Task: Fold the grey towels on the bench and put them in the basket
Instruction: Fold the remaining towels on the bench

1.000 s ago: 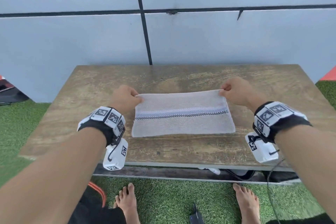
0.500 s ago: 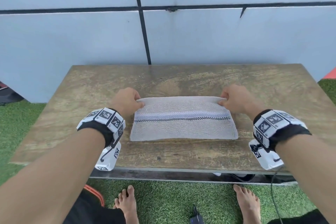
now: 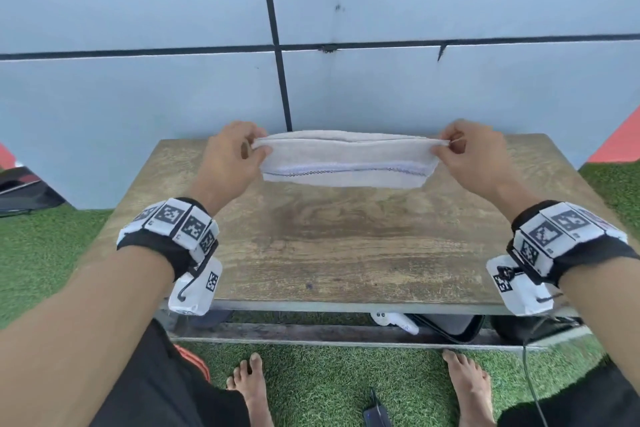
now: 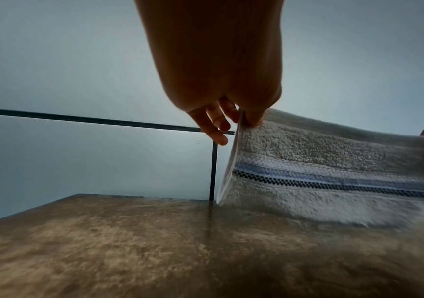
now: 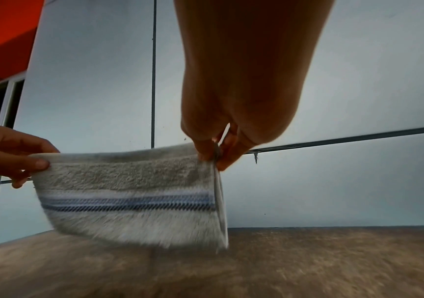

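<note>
A folded grey towel [image 3: 346, 163] with a blue and black checked stripe hangs in the air above the far half of the wooden bench [image 3: 346, 246]. My left hand [image 3: 239, 156] pinches its upper left corner between thumb and fingers. At the upper right corner my right hand [image 3: 464, 152] pinches it the same way. In the left wrist view the towel [image 4: 333, 171] hangs just over the bench top, its lower edge blurred. The right wrist view shows the towel [image 5: 129, 193] stretched between both hands. No basket is in view.
A pale blue panelled wall [image 3: 381, 87] stands right behind the bench. Green artificial grass [image 3: 329, 381] lies around it, with my bare feet at the front edge. A dark device [image 3: 375, 412] lies on the grass, and a white controller [image 3: 394, 321] sits on the shelf under the bench.
Both hands have lifted the folded towel off the bench top and carried it up and away from me. It lay flat a second ago and now hangs from its top corners.
</note>
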Demonstrator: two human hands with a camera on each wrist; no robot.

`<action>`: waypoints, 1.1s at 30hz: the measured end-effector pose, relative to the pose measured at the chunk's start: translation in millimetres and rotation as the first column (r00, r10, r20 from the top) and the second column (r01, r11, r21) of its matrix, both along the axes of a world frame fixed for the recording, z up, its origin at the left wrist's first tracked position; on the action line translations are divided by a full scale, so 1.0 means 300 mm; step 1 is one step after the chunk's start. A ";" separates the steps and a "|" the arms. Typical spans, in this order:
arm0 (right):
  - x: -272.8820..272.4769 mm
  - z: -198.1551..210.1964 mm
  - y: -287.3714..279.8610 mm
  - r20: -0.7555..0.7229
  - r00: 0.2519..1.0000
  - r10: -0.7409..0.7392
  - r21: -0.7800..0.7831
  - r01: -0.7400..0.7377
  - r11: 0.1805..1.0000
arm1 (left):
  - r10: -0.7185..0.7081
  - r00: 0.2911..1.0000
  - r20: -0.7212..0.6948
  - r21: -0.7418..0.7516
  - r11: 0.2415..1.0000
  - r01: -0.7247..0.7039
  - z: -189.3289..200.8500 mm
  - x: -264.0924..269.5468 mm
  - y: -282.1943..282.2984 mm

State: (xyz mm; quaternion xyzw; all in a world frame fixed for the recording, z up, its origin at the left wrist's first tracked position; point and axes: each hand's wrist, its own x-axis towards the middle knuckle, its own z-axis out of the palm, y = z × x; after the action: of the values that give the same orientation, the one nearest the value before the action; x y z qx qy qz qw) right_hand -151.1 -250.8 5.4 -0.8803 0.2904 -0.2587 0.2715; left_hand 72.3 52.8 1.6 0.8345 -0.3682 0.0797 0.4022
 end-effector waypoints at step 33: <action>-0.263 -0.179 0.175 -0.336 0.941 0.032 0.267 0.063 0.962 | 0.398 0.847 -0.353 0.407 0.880 -0.244 -0.205 -0.265 0.112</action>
State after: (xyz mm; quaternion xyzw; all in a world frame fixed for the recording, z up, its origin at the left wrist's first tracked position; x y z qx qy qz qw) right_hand -230.1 -198.4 -48.3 -0.8632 0.3724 -0.0638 0.3350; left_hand -7.2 86.5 -59.7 0.9390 -0.1321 -0.1034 0.3001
